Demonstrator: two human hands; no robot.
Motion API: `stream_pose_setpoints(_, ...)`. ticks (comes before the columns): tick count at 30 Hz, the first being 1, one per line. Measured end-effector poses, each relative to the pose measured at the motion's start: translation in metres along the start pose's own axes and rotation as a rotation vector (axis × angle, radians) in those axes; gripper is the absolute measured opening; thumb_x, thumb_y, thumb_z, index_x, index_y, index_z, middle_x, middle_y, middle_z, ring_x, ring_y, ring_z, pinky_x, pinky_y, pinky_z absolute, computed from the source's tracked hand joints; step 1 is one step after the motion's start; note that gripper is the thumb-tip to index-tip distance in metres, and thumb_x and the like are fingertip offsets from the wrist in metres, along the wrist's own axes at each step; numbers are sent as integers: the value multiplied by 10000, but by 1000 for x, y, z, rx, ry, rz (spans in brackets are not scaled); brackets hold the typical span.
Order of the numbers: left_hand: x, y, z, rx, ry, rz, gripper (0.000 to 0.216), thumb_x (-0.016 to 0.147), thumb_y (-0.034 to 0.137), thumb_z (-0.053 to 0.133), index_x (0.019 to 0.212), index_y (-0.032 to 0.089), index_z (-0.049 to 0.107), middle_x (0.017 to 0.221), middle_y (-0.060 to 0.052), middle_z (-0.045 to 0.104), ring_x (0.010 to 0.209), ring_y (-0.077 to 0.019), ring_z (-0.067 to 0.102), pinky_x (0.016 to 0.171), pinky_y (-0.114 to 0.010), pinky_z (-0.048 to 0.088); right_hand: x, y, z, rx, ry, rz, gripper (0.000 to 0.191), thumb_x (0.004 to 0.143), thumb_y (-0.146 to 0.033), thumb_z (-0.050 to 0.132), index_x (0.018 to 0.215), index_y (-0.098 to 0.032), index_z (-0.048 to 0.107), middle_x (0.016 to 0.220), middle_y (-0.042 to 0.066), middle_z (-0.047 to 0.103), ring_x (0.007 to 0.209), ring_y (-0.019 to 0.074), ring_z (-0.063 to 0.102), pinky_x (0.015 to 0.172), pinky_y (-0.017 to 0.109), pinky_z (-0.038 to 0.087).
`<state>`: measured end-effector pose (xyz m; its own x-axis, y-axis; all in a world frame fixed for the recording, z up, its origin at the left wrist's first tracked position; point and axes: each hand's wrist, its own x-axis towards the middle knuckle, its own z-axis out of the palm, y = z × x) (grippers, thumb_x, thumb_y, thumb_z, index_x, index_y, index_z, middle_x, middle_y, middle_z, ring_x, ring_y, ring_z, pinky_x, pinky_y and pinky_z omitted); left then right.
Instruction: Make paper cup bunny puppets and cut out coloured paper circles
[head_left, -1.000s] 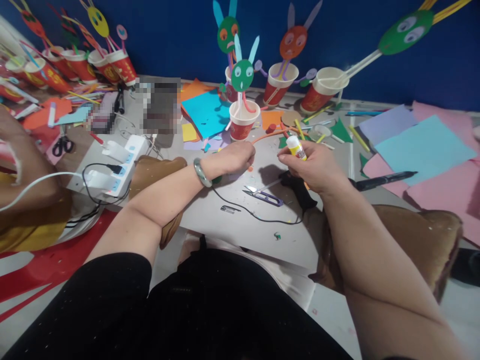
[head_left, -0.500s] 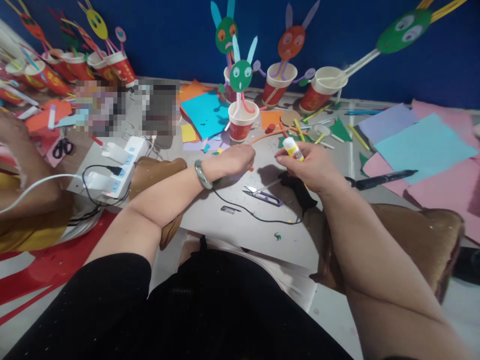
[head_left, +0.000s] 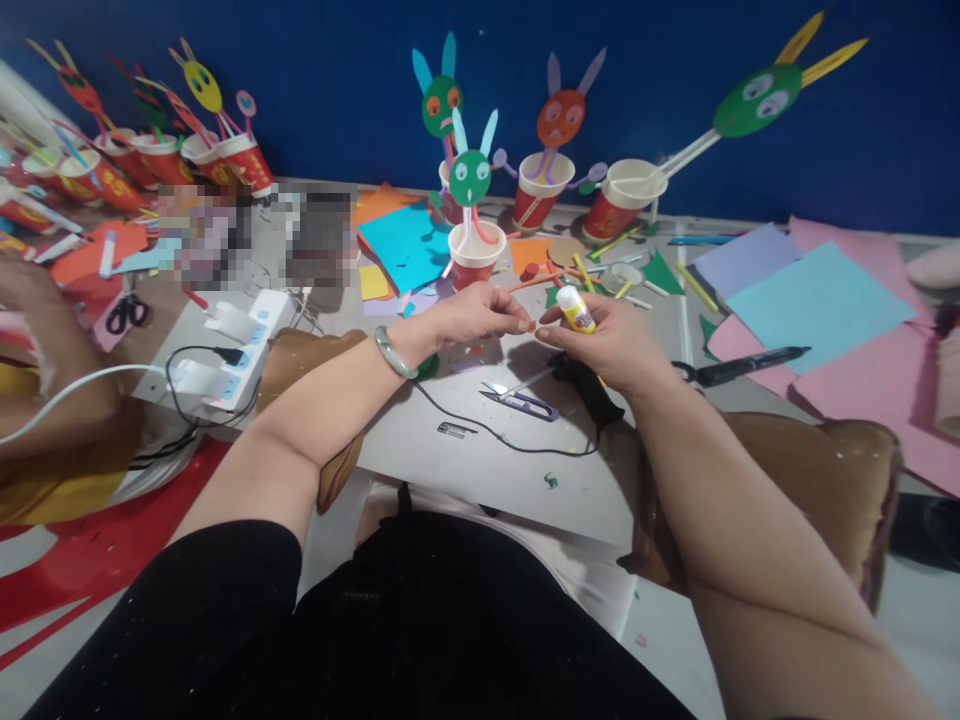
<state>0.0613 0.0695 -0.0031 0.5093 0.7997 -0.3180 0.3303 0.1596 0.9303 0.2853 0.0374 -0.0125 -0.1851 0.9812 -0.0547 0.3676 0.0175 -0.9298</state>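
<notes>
Green scrap (head_left: 551, 481): lies on the tabletop (head_left: 412, 445) near its front edge; harmless there, we judge.
Thread snips (head_left: 517, 401): purple-handled, blades pointing left; we should keep our forearms clear of the tips.
Glue gun (head_left: 598, 396): black, lying just this side of our right hand (head_left: 611, 335); heat cannot be told, so we would treat it as hot.
Left hand (head_left: 491, 312): pinches a small orange scrap (head_left: 532, 327) at the fingertips, in the gap between our hands; a light grip on its edge should leave the face free.
Glue stick (head_left: 577, 311): clasped in our right hand, white end up, tilted left; thumb and forefinger tips just beside the scrap, contact unclear.
White end: capped or not, we cannot tell; a thin dab should suit so small a piece.
Paper cup (head_left: 474, 270): stands just beyond our hands with a green-faced figure (head_left: 470, 183); best not bumped.
</notes>
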Motion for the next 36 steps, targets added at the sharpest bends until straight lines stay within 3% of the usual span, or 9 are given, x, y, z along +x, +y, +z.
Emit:
stream_pose_setpoints(10, -4, 8, 9, -178, -31, -53, 270, 998, -31, 693, 779, 120, 734, 593, 61, 558, 543, -39, 408, 574, -245, 268, -1, -3, 4, -23, -6, -49, 364, 731, -515, 926, 763, -230, 702, 644, -32, 566, 626, 145, 475, 606, 308, 386)
stream_pose_setpoints(18, 2, -1, 9, -212, -20, -19, 223, 942, 36, 807, 755, 123, 724, 610, 48, 580, 541, -39, 415, 566, -250, 262, 1, 1, 4, -86, -9, -59, 316, 763, -500, 851, 743, -228, 691, 594, -34, 542, 581, 140, 456, 592, 313, 380)
stream_pose_setpoints(25, 7, -5, 7, -173, 17, 88, 164, 812, 13, 883, 836, 115, 756, 784, 1, 739, 730, -94, 644, 753, -285, 490, 3, 5, 3, -73, 30, 0, 300, 749, -472, 847, 734, -236, 663, 570, -37, 535, 530, 140, 449, 532, 311, 364)
stream_pose_setpoints(36, 10, -8, 10, -45, 95, 192, 133, 879, 71, 809, 766, 122, 760, 713, 4, 716, 667, -88, 589, 721, -290, 480, 4, 6, 3, -63, 31, -17, 291, 746, -464, 836, 748, -232, 660, 577, -52, 533, 533, 129, 455, 538, 302, 362)
